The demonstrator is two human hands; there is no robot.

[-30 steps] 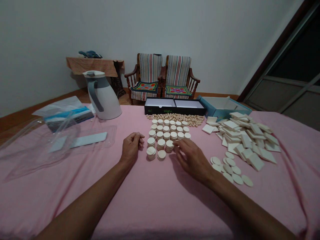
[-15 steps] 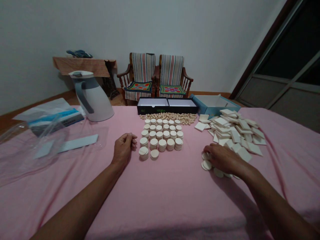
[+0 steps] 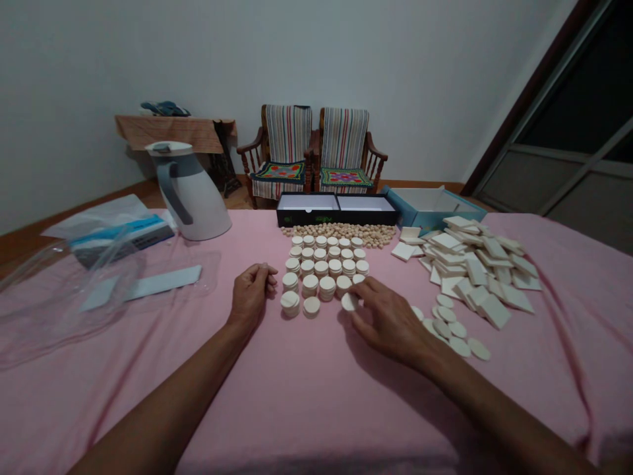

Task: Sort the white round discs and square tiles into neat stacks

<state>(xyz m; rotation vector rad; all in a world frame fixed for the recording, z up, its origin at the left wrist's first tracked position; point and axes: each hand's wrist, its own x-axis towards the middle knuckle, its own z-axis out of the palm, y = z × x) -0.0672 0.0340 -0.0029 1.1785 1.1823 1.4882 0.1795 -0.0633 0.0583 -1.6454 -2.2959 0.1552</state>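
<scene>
Right hand holding one round disc at the front row of stacked discs

The right hand (image 3: 390,320) pinched a disc (image 3: 349,301) just beside the disc stacks (image 3: 324,264) on the pink tabletop (image 3: 306,396); a nudge there could likely topple the short piles. The left hand (image 3: 250,297) rested loosely curled, holding nothing. The black box (image 3: 336,210) and the blue box (image 3: 428,204) stood open behind, seemingly bare inside.

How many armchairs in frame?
2. The left striped wooden armchair and the right striped wooden armchair stand side by side against the back wall, beyond the black open box at the far edge of the pink table. None appear hidden.
</scene>
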